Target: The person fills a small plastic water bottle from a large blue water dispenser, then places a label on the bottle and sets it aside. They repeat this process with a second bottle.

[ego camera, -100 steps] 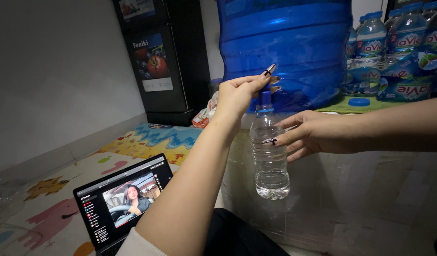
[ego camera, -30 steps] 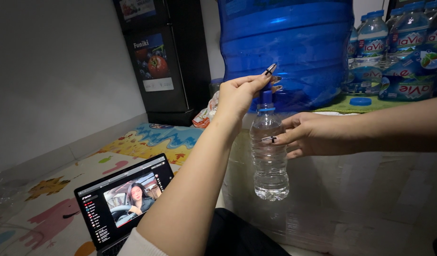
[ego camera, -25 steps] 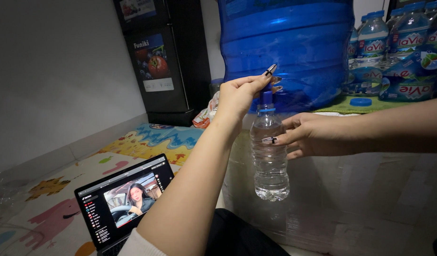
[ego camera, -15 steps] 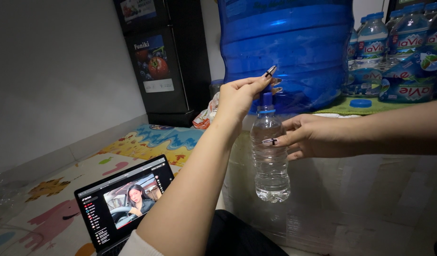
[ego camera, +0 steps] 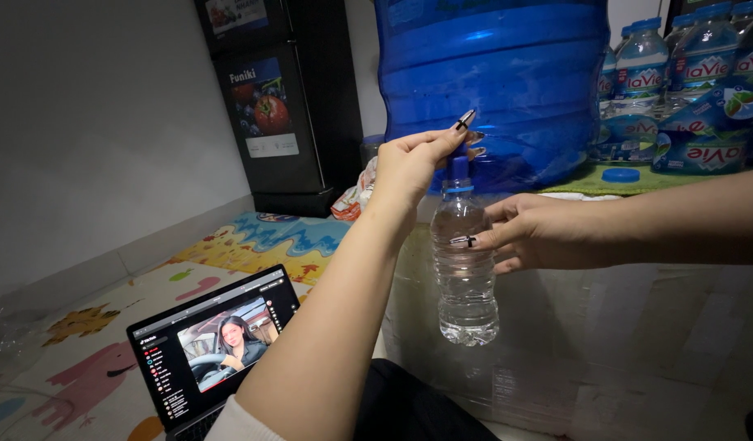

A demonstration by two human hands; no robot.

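Two hands apart, right hand (ego camera: pixel 548 233) gripping bottle (ego camera: pixel 466 269), left hand (ego camera: pixel 421 159) pinching tap, jug (ego camera: pixel 495 82) behind, laptop (ego camera: pixel 217 347) nearby.

Bottle (ego camera: pixel 466 261) under big jug (ego camera: pixel 490 82); laptop (ego camera: pixel 217 347) on floor mat (ego camera: pixel 91 327) left; bottle pack (ego camera: pixel 686 90) right; fridge (ego camera: pixel 278 98) behind.

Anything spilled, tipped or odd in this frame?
No spill visible. Small bottle is upright, held by right hand under the blue jug's tap; left hand is on the tap. One loose blue cap lies on the green mat.
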